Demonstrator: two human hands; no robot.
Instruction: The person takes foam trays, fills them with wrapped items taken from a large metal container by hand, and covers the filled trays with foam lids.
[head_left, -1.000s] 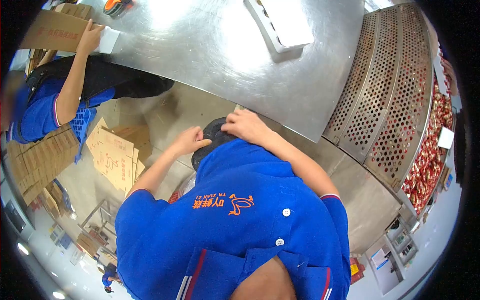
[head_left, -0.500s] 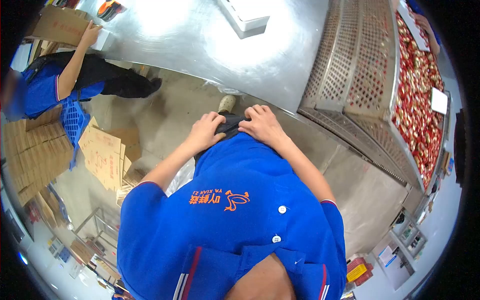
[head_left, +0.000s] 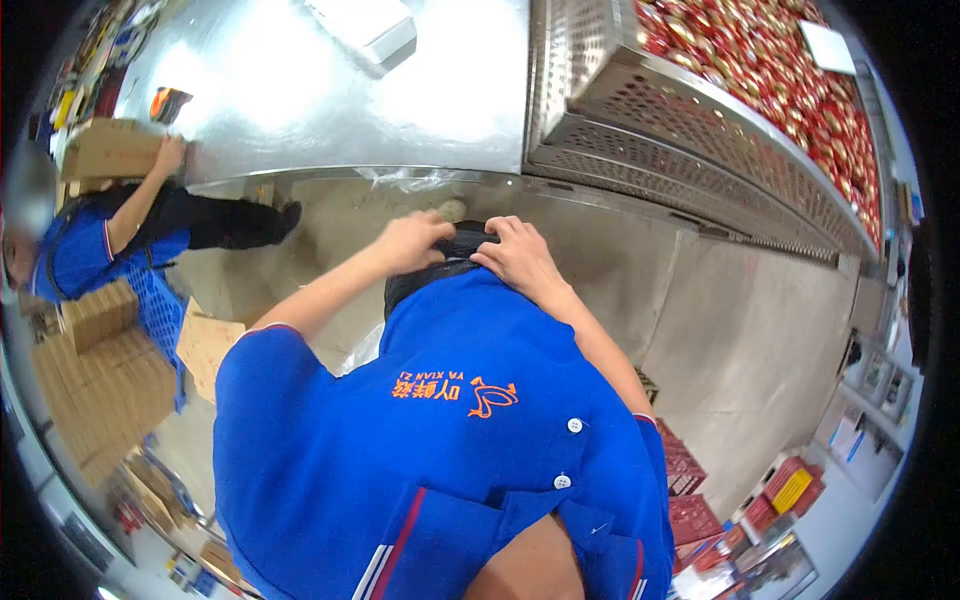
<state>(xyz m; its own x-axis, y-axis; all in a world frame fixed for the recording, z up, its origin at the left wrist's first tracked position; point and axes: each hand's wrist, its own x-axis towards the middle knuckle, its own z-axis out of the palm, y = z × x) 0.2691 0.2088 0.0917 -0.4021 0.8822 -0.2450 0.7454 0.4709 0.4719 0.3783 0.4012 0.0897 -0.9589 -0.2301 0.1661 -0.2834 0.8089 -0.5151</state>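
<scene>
My left hand point(head_left: 412, 243) is at my waist, its fingers curled onto the black fabric of my trousers point(head_left: 430, 277). Just to the right, my right hand point(head_left: 520, 258) has its bent fingers on the same dark fabric near the shirt hem. A gap separates the two hands. My blue shirt point(head_left: 430, 430), with an orange logo, fills the lower middle. Past my hands a light shoe point(head_left: 452, 210) shows on the floor.
A metal table point(head_left: 300, 125) carries a white box point(head_left: 365, 28) and an orange-black tape dispenser point(head_left: 168, 104). Right of it, a perforated metal bin point(head_left: 700, 115) holds red-gold packets. Left, a co-worker point(head_left: 125, 225) touches a carton point(head_left: 112, 150); a blue crate point(head_left: 155, 310) is beside stacked cardboard point(head_left: 100, 375).
The view has swung to the right, bringing in more of the bin and red crates. My hands have come nearer to each other's level at the waist, staying on the dark fabric.
</scene>
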